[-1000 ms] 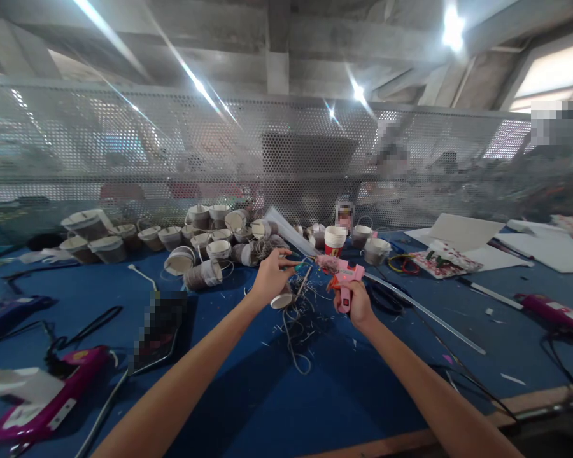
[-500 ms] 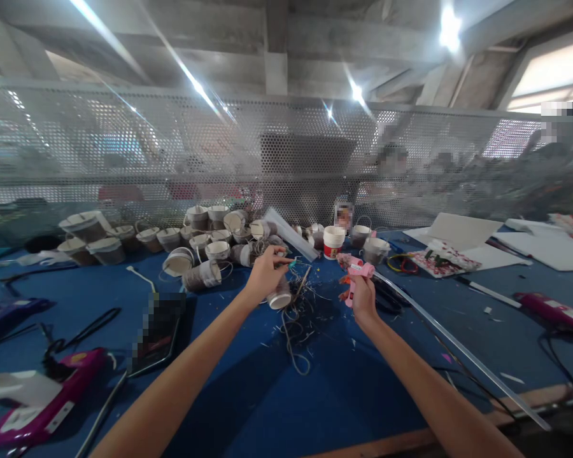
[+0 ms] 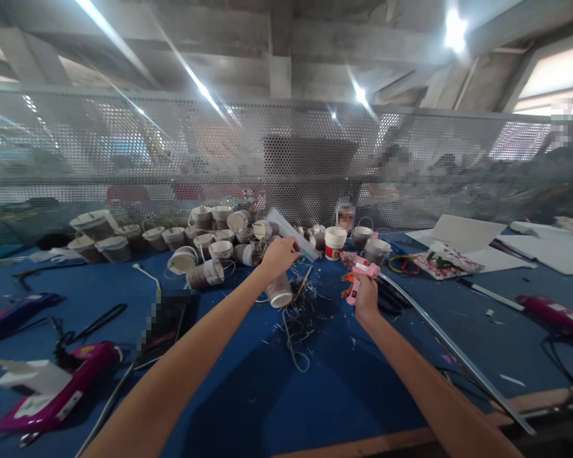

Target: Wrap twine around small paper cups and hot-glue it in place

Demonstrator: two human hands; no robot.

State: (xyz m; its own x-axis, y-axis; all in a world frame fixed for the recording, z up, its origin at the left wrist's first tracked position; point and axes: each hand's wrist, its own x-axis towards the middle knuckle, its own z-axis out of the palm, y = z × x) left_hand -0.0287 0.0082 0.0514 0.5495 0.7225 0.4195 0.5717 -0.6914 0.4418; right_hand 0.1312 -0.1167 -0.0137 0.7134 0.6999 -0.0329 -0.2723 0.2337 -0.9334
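Gripping a paper cup (image 3: 279,294) above the blue table (image 3: 315,394), the left hand (image 3: 279,254) curls its fingers shut in the head view; the right hand (image 3: 365,298) clenches a pink glue gun (image 3: 358,275) just beside it. A wandering nozzle could burn fingers.

text: none legible | labels: none (cups, tools too blurred)

The cup (image 3: 279,294) in the left hand (image 3: 279,256) and the glue gun (image 3: 358,275) in the right hand (image 3: 365,299) flank wire scraps (image 3: 298,318) on the counter (image 3: 277,394). A heap of cups (image 3: 205,238) lies behind, paper sheets (image 3: 463,238) far right.
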